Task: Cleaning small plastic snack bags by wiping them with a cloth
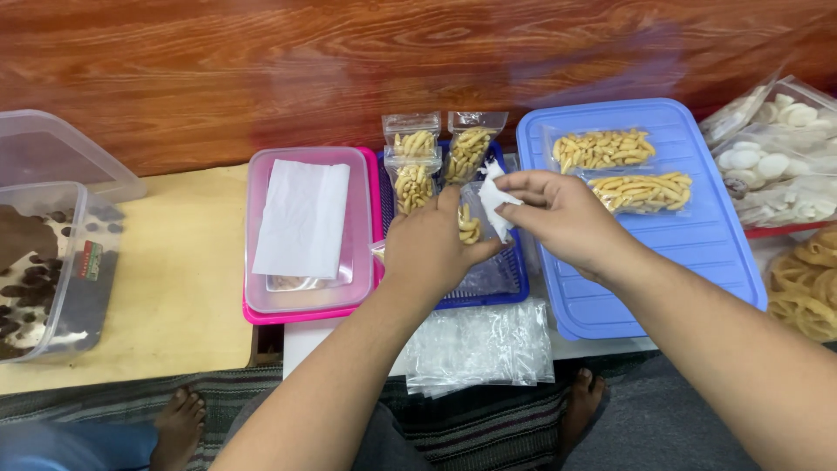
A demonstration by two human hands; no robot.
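Observation:
My left hand grips a small clear bag of yellow finger snacks over a blue basket. My right hand pinches a crumpled white piece of paper at the top of that bag. Three filled snack bags stand at the back of the basket. Two more filled bags lie flat on a blue lid to the right.
A pink container with a clear lid and a white tissue sits left of the basket. A stack of empty clear bags lies near my knees. A clear tub stands far left; packed white and yellow crackers far right. A bare foot is at lower left.

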